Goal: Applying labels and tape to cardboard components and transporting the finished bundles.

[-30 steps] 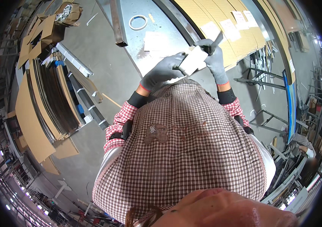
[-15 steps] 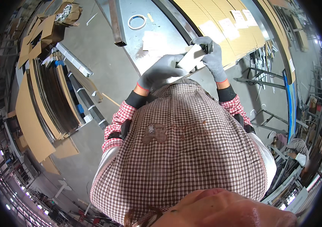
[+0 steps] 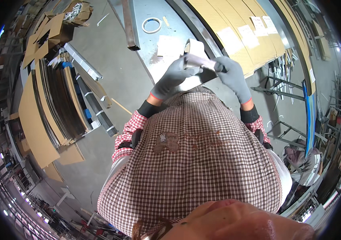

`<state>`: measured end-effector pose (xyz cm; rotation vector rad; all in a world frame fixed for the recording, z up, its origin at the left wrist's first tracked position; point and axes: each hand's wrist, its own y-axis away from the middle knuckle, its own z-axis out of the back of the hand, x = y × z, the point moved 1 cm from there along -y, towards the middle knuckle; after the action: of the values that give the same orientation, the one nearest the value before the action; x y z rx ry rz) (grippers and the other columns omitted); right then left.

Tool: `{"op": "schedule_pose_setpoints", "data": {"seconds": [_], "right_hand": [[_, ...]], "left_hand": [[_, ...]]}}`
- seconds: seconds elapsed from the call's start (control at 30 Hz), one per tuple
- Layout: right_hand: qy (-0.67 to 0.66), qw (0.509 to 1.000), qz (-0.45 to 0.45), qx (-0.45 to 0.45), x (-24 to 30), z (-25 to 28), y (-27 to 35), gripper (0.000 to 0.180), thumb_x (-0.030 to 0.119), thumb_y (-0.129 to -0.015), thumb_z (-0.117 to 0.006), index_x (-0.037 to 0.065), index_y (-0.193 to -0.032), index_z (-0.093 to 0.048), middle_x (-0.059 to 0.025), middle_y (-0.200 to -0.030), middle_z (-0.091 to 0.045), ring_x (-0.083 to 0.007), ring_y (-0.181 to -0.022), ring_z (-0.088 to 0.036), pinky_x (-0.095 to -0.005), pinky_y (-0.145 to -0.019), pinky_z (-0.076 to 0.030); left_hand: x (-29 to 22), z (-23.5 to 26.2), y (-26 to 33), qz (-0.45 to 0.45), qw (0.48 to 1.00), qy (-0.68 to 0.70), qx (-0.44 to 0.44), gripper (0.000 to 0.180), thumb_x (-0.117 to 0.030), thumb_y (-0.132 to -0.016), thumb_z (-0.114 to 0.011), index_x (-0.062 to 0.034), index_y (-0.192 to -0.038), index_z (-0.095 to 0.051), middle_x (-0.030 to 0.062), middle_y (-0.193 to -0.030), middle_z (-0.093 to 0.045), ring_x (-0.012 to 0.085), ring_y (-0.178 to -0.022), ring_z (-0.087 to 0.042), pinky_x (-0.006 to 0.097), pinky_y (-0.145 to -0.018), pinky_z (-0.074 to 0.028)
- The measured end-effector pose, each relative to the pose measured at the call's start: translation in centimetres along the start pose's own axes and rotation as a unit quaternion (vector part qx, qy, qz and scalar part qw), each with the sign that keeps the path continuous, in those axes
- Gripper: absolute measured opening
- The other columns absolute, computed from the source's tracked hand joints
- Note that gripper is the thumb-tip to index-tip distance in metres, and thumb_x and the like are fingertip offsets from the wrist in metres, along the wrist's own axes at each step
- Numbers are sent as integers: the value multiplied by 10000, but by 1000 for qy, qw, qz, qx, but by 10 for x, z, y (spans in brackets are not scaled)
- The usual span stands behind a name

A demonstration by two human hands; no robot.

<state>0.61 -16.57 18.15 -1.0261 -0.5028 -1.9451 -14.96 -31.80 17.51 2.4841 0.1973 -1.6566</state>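
A wide roll of whitish tape (image 3: 196, 48) is gripped at its near side by my left hand (image 3: 173, 78), in a grey glove with a red cuff edge. From the roll a pale, shiny tape strip (image 3: 202, 62) stretches across to the right. My right hand (image 3: 233, 75), gloved the same way, pinches the free end of that strip between closed fingers. Both hands are over the near edge of a grey metal table (image 3: 146, 50), just beyond my checked apron. The left fingers behind the roll are partly hidden.
On the table lie a thin tape ring (image 3: 151, 25), a white paper sheet (image 3: 169, 46) and a dark metal tube (image 3: 130, 28). Labelled cardboard sheets (image 3: 234, 18) are stacked at the far right. Cardboard panels (image 3: 38, 120) and an open carton (image 3: 54, 30) stand left; a metal stand (image 3: 278, 92) is right.
The roll has turned and moved slightly away from me, showing its hollow core. My right hand has moved right and toward me, and a strip of tape now spans between my hands.
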Motion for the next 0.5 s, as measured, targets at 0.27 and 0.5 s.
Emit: {"op": "schedule_pose_setpoints", "data": {"seconds": [0.27,0.5], "right_hand": [[221,974,43,22,14,-9,10,137,54,-698,-532,76,-830,-559,-120,-745,-543,-315,-743,-574,-401,-624,-442],[257,966,12,27,15,-6,7,93,81,-703,-551,79,-795,-536,-118,-744,-549,-313,-756,-576,-418,-631,-447]], "left_hand": [[16,14,0,-18,997,-62,-41,287,-87,-810,-572,32,-1071,-560,67,-982,-621,121,-930,-579,255,-834,-462],[-1,6,-2,21,995,-85,-56,203,-115,-820,-566,39,-947,-600,65,-891,-643,125,-822,-592,261,-777,-477]]}}
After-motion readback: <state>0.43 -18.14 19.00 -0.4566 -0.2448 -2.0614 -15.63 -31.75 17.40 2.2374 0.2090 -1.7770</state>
